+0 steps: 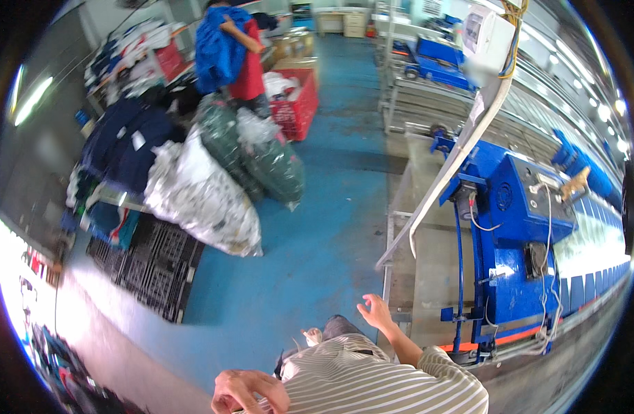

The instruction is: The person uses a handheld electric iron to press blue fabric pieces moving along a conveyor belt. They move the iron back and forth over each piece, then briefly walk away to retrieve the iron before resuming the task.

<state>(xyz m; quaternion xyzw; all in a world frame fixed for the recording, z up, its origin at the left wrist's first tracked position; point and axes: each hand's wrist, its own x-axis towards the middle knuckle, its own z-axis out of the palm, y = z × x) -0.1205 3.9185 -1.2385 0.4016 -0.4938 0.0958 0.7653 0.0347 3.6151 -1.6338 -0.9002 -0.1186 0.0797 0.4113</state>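
My right hand (pixel 376 312) hangs over the blue floor (pixel 296 279), empty, with thumb and fingers apart. It is nearest to the metal frame beside the blue machine (pixel 508 279) on the right. At the bottom edge my left hand (pixel 250 390) is held by my striped shirt (pixel 358 383), its fingers bent. The inside of that hand is hidden, so I cannot see whether anything is in it. Ahead to the left, a full clear plastic sack (pixel 208 202) leans against a pile of dark navy garments (pixel 128 139).
A black plastic pallet (pixel 146 266) lies left. Two dark green sacks (pixel 273 165) and a red crate (pixel 298 111) stand farther ahead. A person (pixel 242 57) carries blue cloth (pixel 218 46) there. A slanted metal post (pixel 451 165) with a cable rises at right.
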